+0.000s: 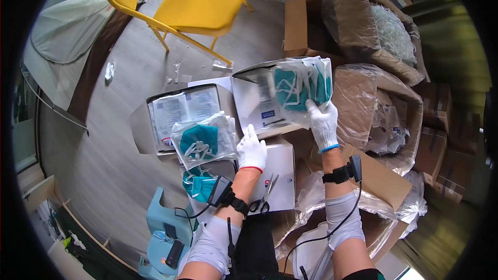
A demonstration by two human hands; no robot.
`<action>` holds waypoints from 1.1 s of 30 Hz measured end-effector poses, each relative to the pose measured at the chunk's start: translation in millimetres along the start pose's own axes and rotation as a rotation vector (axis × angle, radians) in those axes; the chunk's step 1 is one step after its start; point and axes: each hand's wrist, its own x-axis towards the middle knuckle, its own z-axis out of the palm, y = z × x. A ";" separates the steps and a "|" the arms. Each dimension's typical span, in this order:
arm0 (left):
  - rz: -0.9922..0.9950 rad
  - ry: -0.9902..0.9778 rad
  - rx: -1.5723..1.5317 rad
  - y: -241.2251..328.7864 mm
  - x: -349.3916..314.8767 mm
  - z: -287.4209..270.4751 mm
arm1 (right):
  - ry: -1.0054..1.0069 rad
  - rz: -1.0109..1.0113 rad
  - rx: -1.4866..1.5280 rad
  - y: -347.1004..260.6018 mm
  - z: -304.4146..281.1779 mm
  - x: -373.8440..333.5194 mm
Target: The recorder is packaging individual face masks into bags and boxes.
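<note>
My right hand (pixel 324 126), in a white glove with a blue cuff, grips the near edge of a stack of teal face masks in clear packets (pixel 302 87). The stack stands at the right end of an opened white box (pixel 251 105). My left hand (pixel 252 151), gloved in white with a red cuff, has its fingers stretched out against the near side of that box and seems to hold nothing. Beside it, another packeted teal mask (pixel 199 140) lies over a second open box (pixel 141 127) with white printed packets (pixel 189 105). More teal masks (pixel 198 182) lie below.
Scissors (pixel 265 194) lie on a closed white box (pixel 282 168) by my left wrist. Plastic-lined cartons (pixel 358 109) stand on the right. A yellow folding chair (pixel 199 0) is at the far side, a blue chair (pixel 158 249) with small dark objects at the near left.
</note>
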 end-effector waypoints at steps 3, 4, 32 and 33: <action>-0.004 -0.114 -0.013 3.3 -6.9 -14.1 | -0.084 0.191 0.132 -5.4 -10.2 -22.9; 0.008 -0.162 -0.051 5.0 -9.3 -21.7 | -0.082 0.222 0.184 -1.9 -12.2 -30.0; -0.302 -0.187 -1.528 -33.0 -77.4 -110.6 | -0.140 0.343 0.509 -44.0 24.1 -227.1; -0.286 -0.183 -1.510 -30.4 -81.8 -115.4 | -0.122 0.355 0.557 -47.0 26.0 -232.8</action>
